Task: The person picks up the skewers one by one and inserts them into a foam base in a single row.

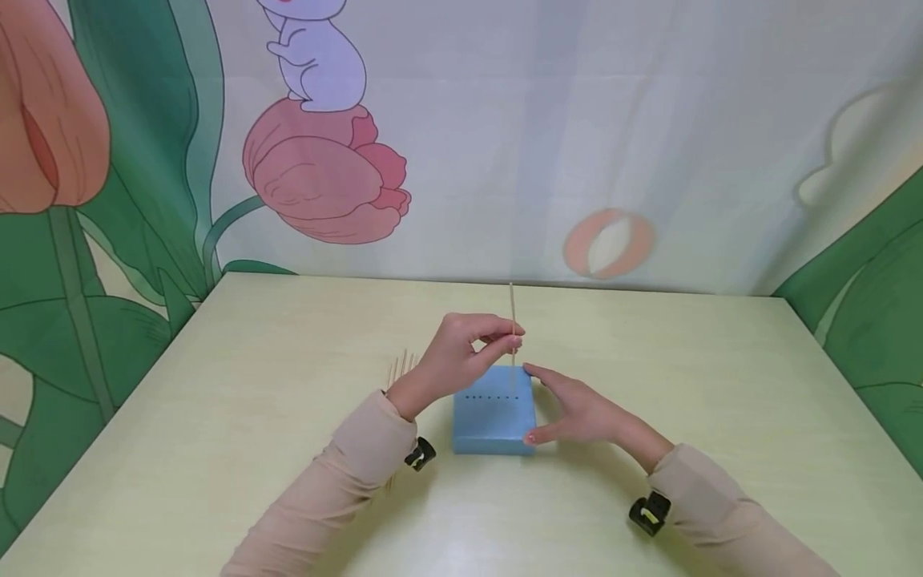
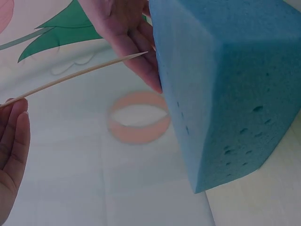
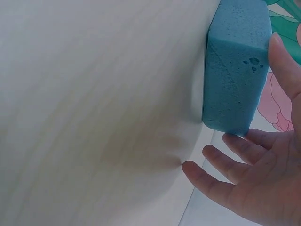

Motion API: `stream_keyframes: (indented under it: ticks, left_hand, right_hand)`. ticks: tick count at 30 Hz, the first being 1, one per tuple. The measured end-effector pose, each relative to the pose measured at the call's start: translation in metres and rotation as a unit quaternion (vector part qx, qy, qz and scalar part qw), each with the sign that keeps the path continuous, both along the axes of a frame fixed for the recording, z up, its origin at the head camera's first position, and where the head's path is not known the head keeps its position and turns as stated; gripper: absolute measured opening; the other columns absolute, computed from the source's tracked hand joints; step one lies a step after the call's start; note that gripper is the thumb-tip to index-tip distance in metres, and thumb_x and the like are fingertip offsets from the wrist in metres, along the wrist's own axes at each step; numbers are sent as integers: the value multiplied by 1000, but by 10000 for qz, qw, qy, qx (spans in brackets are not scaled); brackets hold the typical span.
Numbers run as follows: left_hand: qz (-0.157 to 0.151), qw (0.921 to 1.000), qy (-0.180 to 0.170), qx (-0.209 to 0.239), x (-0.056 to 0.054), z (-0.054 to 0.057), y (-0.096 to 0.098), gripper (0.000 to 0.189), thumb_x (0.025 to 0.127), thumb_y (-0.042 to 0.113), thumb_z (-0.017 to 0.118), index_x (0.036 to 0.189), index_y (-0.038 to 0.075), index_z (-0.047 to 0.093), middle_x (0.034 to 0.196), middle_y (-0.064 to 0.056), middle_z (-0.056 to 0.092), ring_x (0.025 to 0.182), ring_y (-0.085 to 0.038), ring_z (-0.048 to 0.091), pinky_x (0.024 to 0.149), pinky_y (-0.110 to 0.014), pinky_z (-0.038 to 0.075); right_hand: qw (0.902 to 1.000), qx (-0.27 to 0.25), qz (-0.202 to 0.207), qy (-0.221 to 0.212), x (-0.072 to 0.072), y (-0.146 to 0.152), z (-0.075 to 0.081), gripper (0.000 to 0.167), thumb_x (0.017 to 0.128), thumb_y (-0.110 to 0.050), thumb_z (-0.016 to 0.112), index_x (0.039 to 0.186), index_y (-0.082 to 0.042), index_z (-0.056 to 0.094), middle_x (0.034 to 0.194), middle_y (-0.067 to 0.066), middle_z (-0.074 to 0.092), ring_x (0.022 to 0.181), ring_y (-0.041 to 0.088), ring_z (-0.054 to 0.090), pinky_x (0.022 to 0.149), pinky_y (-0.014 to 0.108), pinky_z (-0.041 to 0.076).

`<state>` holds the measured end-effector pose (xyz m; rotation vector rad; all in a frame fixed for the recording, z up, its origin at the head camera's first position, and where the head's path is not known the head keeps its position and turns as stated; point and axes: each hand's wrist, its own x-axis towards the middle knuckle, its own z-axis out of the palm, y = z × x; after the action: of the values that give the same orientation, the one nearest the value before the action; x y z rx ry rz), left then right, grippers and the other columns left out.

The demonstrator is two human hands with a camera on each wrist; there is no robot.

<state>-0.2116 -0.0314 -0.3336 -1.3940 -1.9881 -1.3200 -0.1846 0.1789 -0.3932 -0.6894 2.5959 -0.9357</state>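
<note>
We've a stick [image 1: 513, 308] pinched thin-end-down btwn thumb & index of L hand [image 1: 461, 353], approx. upright over the foam block [image 1: 493, 425]. To line it up well, we'd want it plumb above the R end of the hole row [image 1: 490, 397], eyes on the tip [image 2: 141, 54], pinch firm but light; pushing at a slant could bend it or tear the foam, we reckon.

R hand [image 1: 584, 409] is spread wide, fingers nearly straight: thumb on block's near R edge, index at its far R corner, the others fanned out. It has no closed hold, so we'd brace evenly w/ no sideways shove.

Pos.: L fingers sit well above block, on the stick's mid part; in L wrist view the tip looks just short of the foam. More sticks [image 1: 402, 365] lie on table [image 1: 288, 361], partly hidden by our L forearm.
</note>
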Motion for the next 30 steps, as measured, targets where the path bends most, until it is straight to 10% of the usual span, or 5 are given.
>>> stream_keyframes:
  ticks: [30]
  left_hand:
    - [-51,9996,-219,-186,-4,-2,8,9,82,-3,63,89,-7,67,81,-13,68,70,-14,64,69,-16,50]
  right_hand:
    - [9999,-52,7,-90,1,-1,2,98,71,-40,76,143,-3,22,144,19,28,129,39,29,101,55,27]
